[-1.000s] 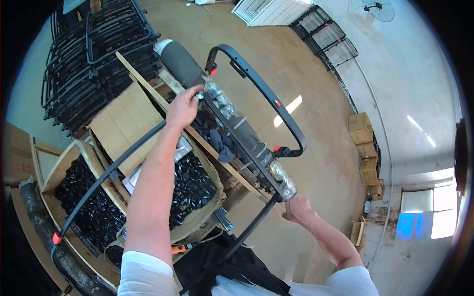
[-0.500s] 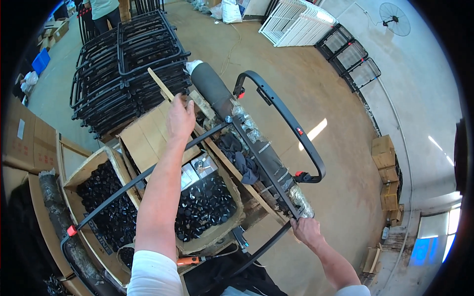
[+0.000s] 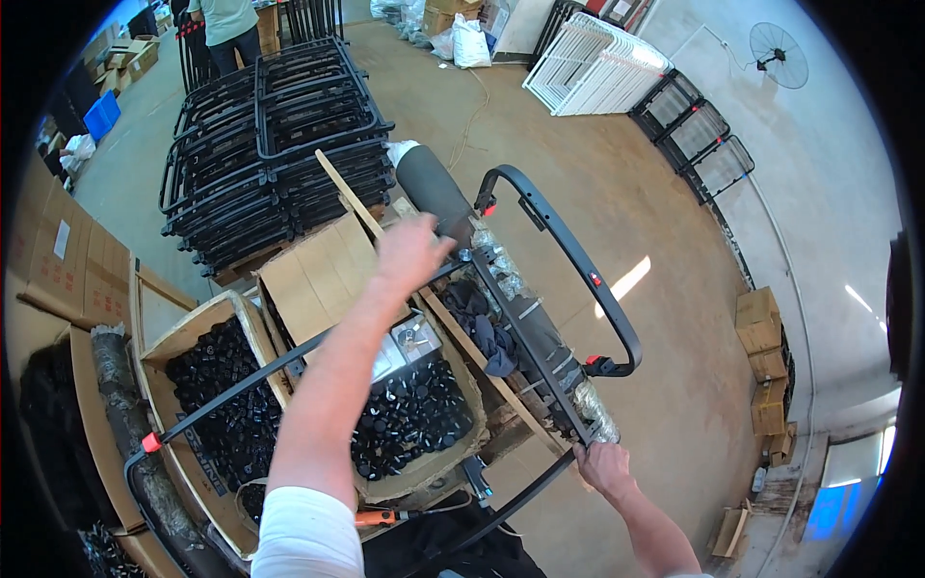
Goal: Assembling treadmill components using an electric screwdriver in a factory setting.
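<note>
A black metal tube frame [image 3: 530,335] lies across a padded roll, and a curved black armrest-like bar with red pieces [image 3: 568,246] stands out on its right. My right hand [image 3: 604,467] is closed round the frame's near corner. My left hand [image 3: 412,253] hovers just left of the frame's far corner, where a bolt-like knob [image 3: 465,255] shows. Motion smears its fingers, so whether they hold anything cannot be told. Under my left forearm stand cartons of small black plastic parts [image 3: 409,419], with a clear-lidded box of small metal pieces [image 3: 414,337] among them.
A wooden strip [image 3: 347,193] leans over a cardboard flap [image 3: 318,275]. An orange-handled tool [image 3: 376,518] lies near my body. Black frames [image 3: 279,144] are stacked at the far left, where a person [image 3: 226,29] stands. White frames [image 3: 597,63] lean against the wall; cartons [image 3: 759,318] line the right.
My left hand has moved right, from beside the wooden strip to the frame's far corner. My right hand keeps its grip on the near corner. The view has shifted slightly.
</note>
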A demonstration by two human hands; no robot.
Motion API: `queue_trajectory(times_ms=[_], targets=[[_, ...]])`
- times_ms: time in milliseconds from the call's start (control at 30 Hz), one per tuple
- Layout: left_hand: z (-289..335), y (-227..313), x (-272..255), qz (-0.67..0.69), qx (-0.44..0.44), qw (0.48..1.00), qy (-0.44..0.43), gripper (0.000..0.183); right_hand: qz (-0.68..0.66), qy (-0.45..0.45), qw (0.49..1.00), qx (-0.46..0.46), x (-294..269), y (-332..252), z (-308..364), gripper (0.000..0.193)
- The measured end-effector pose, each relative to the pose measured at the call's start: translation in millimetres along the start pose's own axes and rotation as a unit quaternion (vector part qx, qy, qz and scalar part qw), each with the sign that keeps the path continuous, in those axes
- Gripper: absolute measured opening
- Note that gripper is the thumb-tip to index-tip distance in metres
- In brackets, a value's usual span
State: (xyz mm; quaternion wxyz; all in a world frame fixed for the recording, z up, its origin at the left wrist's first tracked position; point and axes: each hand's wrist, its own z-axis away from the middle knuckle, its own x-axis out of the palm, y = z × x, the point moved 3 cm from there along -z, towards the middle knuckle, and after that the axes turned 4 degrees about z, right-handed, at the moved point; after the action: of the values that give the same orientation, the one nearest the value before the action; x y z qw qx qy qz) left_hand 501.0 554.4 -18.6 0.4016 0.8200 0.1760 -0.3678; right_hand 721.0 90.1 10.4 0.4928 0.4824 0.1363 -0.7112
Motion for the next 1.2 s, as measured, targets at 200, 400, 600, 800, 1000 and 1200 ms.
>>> queue_trajectory(times_ms=[200,400,600,800,1000,1200], targets=[[-11.4,37.0,46.5,-0.058,-0.003,0.973,-0.224,0.029,-0.014,-0.008,1.000,-0.014,-12.4,-4.0,9.1,0.057],[16.8,34.5,-9.1,0.128,0.126,0.983,0.032,0.061,-0.026,-0.003,0.999,-0.027,-0.2,1.4,2.8,0.052],[180.0,31.9,-87.7,0.251,-0.099,0.962,0.032,0.025,0.098,0.094,0.967,-0.214,-88.1,-70.8,-65.6,0.028],[365.6,56.2,-170.1,0.213,-0.251,0.944,0.008,0.011,0.063,0.438,0.789,-0.426,-230.7,-236.2,-167.4,0.024],[501.2,80.0,-224.9,0.125,-0.376,0.918,0.023,0.013,0.317,0.317,0.853,-0.268,-259.7,-268.9,-243.9,0.022],[570.7,92.1,-249.0,0.086,-0.444,0.888,0.084,0.010,0.297,0.188,0.895,-0.275,-232.2,-306.0,-233.9,0.023]])
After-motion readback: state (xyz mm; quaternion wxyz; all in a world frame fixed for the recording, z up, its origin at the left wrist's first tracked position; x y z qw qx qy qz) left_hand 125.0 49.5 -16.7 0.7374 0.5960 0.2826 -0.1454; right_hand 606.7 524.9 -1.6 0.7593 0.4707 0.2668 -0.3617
